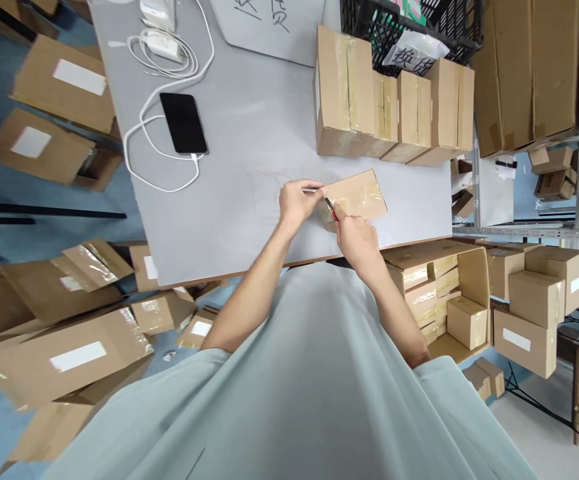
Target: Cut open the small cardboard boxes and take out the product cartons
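Observation:
A small taped cardboard box point(356, 193) lies at a slant on the grey table point(239, 193), near its front edge. My right hand point(358, 239) is closed around a red-and-black box cutter point(330, 208), whose dark tip points toward the box's left end. My left hand point(299, 203) is at that same end, thumb and fingers pinched together. A thin pale edge shows between its fingertips, too small to name. Both hands almost meet at the cutter's tip. The fingers of my right hand partly cover the box's near side.
Several taped boxes point(346, 93) stand in a row behind, beside a black crate point(369, 23). A phone point(184, 123) with a white cable point(142, 123) lies at left. Below the table's right edge, an open carton point(473, 280) holds small boxes. More cartons point(69, 357) crowd the left floor.

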Demonstrator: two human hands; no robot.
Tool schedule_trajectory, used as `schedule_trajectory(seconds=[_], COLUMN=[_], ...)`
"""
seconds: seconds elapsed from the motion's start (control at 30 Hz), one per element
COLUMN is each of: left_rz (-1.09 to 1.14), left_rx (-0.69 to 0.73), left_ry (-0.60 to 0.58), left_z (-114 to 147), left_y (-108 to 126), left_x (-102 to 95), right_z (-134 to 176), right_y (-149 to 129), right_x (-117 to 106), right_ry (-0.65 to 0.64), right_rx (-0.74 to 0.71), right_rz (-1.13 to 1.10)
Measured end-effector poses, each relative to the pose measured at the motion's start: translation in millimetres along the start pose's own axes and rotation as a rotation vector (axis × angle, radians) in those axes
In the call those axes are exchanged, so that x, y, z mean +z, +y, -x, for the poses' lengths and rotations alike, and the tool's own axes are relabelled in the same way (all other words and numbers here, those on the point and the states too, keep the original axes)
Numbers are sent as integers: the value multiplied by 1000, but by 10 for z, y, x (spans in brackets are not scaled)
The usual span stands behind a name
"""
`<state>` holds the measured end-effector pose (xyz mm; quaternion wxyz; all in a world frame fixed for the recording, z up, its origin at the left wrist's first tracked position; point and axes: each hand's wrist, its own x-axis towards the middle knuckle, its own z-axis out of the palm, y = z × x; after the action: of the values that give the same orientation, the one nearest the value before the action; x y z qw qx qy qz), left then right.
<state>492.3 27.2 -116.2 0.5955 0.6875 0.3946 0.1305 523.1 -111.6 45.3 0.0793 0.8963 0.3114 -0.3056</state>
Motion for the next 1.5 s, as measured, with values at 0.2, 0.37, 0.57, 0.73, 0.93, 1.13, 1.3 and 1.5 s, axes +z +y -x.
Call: schedule_trajectory(seconds=[0.2, 0.37, 0.57, 0.73, 0.93, 1.13, 1.3, 1.5], left_rz=[-2, -26, -41, -46, -152, -325, -416, -482], left_rx=[4, 14, 18, 53, 141, 465, 560, 516], left_ry=[-5, 17, 26, -32, 38, -66, -293, -254], left_z=[40, 56, 5, 67, 156, 230, 285, 267], left_y=[21, 43, 51, 15, 63, 399, 514, 429], left_x=[-6, 6, -9, -65, 15, 459, 833, 909], right_z=[-7, 50, 371, 578, 591, 299, 135, -87], right_y=[-31, -27, 126, 243, 695, 1306, 1535, 1574], right_x=[42, 92, 218, 294, 145, 91, 131, 196], right_ry=[-7, -20, -115, -80, 56, 210, 252, 209], right_rx=[9, -5, 37, 51, 98, 160, 76, 0], right_rz=[60, 113, 168, 131, -63, -213, -336, -313])
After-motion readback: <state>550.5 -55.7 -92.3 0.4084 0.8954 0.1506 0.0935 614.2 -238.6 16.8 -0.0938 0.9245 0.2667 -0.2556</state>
